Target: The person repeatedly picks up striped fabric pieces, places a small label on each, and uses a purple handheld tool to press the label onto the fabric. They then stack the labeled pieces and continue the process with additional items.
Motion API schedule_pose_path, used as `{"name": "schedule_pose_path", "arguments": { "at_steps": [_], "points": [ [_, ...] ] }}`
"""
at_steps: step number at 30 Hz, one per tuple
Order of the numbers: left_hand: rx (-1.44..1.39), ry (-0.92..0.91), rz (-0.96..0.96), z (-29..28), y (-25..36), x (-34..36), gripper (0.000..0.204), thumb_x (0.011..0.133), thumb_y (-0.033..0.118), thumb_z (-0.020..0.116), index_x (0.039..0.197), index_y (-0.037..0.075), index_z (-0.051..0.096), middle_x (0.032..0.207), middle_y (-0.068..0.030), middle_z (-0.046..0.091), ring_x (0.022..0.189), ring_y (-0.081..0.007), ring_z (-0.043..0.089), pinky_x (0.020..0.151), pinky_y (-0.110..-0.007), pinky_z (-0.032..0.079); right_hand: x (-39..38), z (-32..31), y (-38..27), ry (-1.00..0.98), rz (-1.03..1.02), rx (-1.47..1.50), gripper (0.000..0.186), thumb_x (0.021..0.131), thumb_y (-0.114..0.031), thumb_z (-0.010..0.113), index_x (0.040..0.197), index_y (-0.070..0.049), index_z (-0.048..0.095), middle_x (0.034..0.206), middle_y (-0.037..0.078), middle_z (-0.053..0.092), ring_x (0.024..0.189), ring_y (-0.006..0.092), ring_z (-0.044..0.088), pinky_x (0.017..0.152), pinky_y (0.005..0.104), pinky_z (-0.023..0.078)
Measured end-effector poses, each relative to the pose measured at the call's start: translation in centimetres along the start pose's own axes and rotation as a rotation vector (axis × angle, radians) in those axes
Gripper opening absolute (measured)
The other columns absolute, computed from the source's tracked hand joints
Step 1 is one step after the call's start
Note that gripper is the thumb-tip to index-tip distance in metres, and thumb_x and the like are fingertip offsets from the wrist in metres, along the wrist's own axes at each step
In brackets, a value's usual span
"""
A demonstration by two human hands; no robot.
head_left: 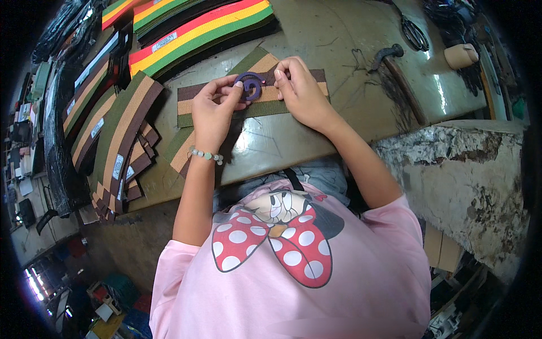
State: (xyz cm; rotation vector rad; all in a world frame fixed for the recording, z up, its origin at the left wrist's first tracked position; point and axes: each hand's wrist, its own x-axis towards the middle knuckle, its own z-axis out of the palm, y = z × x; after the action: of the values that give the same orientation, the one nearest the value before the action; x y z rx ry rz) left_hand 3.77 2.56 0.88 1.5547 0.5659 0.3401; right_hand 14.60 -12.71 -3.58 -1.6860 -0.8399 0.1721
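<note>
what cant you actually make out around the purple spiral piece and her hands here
- Head view: the purple spiral piece is partly covered by the left hand fingertips, so the grip on it is unclear.
- The right hand fingertips hide whatever they pinch on the striped webbing strip.
- The labels on the stacked webbing strips are too small to make out.
- The scissors near the top rim are dark and distorted by the lens.

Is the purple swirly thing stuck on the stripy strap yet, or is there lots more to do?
Not stuck that I can see. Both hands, left hand and right hand, press the purple spiral onto the striped strap lying on the table. No strap shows a fixed spiral. A stack of brown-and-tan straps and a stack of red, yellow and green ones sit nearby without spirals, so plenty seems left.
</note>
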Motion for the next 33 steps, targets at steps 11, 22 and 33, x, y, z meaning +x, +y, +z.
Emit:
{"name": "schedule_pose_path", "arguments": {
  "at_steps": [11,22,33],
  "points": [
    [0.075,0.003,0.037,0.2,0.0,-0.2,0.027,0.091,0.011,0.069,0.110,-0.007,0.066,0.081,-0.0066,0.067,0.069,-0.0111,0.066,0.064,-0.022,0.056,-0.3,-0.1,0.1,-0.008,0.084,0.105,0.016,0.103,-0.015,0.047,0.104,0.001,0.046,0.095,0.012,0.052,0.079,0.0183,0.059,0.072,0.0304,0.050],
    [-0.335,0.073,0.022,-2.1,-1.0,0.6,0.033,0.095,0.010,0.064,0.119,-0.009,0.057,0.096,-0.0128,0.067,0.075,-0.0171,0.070,0.066,-0.022,0.058,1.6,-8.4,-1.4,0.788,-0.004,-0.521,0.041,0.088,0.002,0.055,0.128,0.006,0.047,0.112,0.019,0.062,0.107,0.0352,0.059,0.095,0.0407,0.049],
    [-0.454,0.237,0.124,-6.8,1.0,-4.1,0.033,0.096,0.010,0.062,0.123,-0.007,0.056,0.105,-0.0146,0.066,0.079,-0.0179,0.069,0.067,-0.024,0.058,-1.9,-3.5,-5.0,-0.316,-0.174,-0.781,0.059,0.085,-0.035,0.071,0.134,-0.006,0.056,0.146,0.013,0.046,0.133,0.0353,0.042,0.111,0.0468,0.034]
  ]
}}
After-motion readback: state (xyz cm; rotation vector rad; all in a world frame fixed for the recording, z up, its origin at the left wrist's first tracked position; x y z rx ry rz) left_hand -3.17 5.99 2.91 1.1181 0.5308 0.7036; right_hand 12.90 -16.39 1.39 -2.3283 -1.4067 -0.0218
